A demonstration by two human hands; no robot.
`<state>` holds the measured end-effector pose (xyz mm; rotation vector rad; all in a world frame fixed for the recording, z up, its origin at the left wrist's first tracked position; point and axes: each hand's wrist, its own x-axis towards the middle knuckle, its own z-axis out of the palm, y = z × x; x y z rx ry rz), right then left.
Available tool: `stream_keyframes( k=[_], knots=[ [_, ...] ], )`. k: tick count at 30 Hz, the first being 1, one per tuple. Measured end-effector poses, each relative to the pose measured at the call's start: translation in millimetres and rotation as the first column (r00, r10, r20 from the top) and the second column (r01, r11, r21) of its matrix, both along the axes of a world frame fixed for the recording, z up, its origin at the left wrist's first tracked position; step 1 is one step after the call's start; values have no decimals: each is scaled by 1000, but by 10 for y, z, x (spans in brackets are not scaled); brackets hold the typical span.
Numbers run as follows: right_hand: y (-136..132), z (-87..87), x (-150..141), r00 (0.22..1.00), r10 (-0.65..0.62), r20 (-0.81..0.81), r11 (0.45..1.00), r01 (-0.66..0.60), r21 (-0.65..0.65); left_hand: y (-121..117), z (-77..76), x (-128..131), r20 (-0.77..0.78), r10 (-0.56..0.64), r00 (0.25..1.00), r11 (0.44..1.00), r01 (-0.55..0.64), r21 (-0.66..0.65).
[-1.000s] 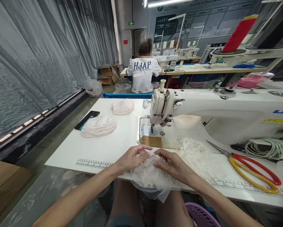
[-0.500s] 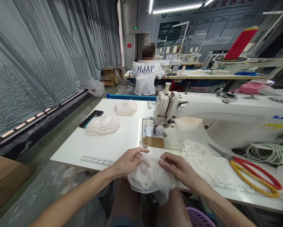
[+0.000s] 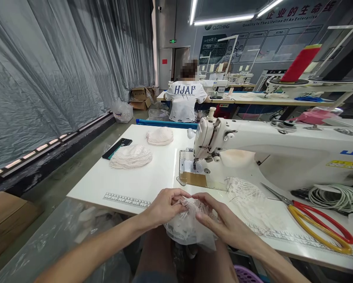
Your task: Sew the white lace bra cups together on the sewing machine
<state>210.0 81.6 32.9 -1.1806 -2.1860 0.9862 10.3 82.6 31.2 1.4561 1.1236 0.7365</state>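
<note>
Over my lap, at the table's front edge, hangs a piece of white lace fabric [image 3: 191,230] with sheer mesh. My left hand [image 3: 166,206] pinches its upper left part between thumb and fingers. My right hand [image 3: 216,214] grips the upper right part, its fingertips nearly meeting the left ones at the top edge. Just beyond my hands stands a white sewing machine [image 3: 270,137], its needle over the metal plate, with no cloth under the foot that I can see. More white lace [image 3: 249,200] lies on the table to the right of my right hand.
Scissors [image 3: 317,224] with red and yellow handles lie at the right, near a coiled pale cord [image 3: 338,196]. Two lace stacks [image 3: 132,156] and a dark phone-like object [image 3: 110,152] rest on the left. A co-worker [image 3: 185,98] sits ahead, back turned.
My right hand has moved in toward my left, and their fingertips now almost touch at the lace's top edge. The lace is bunched narrower. The whole view has shifted slightly.
</note>
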Motion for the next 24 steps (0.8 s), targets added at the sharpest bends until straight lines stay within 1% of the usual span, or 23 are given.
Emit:
stream_keyframes(
  k=[3, 7, 10, 13, 14, 16, 19, 24],
  knots=[
    [0, -51, -55, 998, -60, 23, 997, 59, 49, -54, 40, -18, -18, -2, 1000, 1000, 2, 5],
    [-27, -76, -47, 997, -69, -24, 997, 70, 25, -122, 63, -40, -22, 11, 1000, 1000, -11, -11],
    [-135, -47, -41, 994, -75, -85, 997, 76, 6, -159, 89, -23, -9, -6, 1000, 1000, 6, -10],
    [-253, -52, -83, 996, -73, -48, 994, 76, 75, -195, 138, 19, -16, -50, 999, 998, 51, 36],
    [-275, -66, -99, 996, -82, -31, 991, 85, 102, -207, 155, 31, -42, -53, 998, 997, 56, 58],
    [-283, -102, -111, 994, -111, -11, 987, 111, 116, -232, 183, 44, -112, -35, 993, 994, 46, 96],
    [-239, -141, -62, 993, -111, -30, 992, 113, 59, -258, 192, 36, -189, -13, 982, 995, 31, 94],
    [-224, -104, 60, 990, -11, -142, 995, -4, -102, -263, 148, 53, -181, -32, 983, 999, 34, 11]
  ],
)
